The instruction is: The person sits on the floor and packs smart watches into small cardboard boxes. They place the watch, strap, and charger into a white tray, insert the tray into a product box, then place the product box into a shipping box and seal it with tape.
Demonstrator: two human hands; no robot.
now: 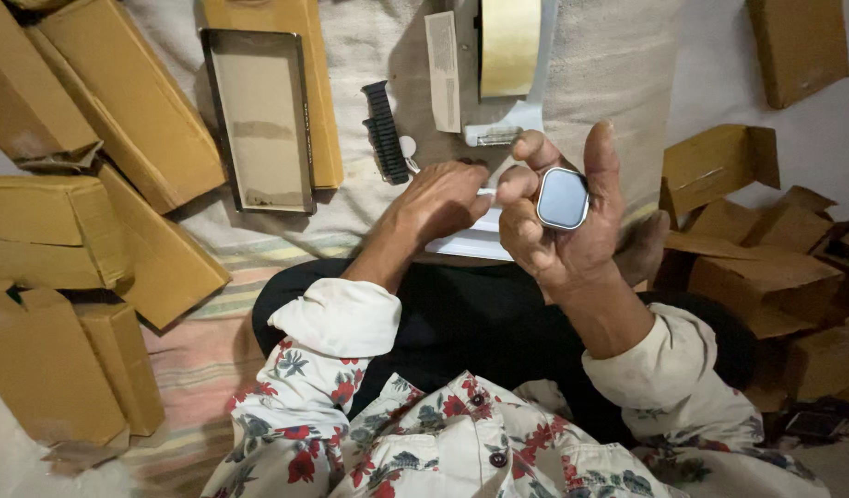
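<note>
Pale cloth (618, 65) covers the floor where I sit, with a striped mat (203, 360) showing at the near left and my dark trousers (461, 318) in the middle of the view. Brown cardboard boxes (65, 221) are piled along the left side, and more of them (766, 277) lie heaped and partly torn open at the right. At the far left centre I see an open shallow box tray (260, 118) with a dark rim, resting partly on a long cardboard box (305, 55). Farther right, at the far edge, stands a roll of pale yellow tape (509, 41), with a narrow paper strip (442, 69) just left of it. A black ribbed watch strap (384, 132) lies between the tray and the strip. My left hand (441, 198) reaches down palm-under onto a white box (475, 235) on the cloth, fingers curled on it; whether it grips anything I cannot tell. My right hand (558, 221) is raised just beside it, fingers curled and thumb up, grasping a square smartwatch body (563, 197) with a pale grey blank screen and rounded metal edge, held above the white box.
</note>
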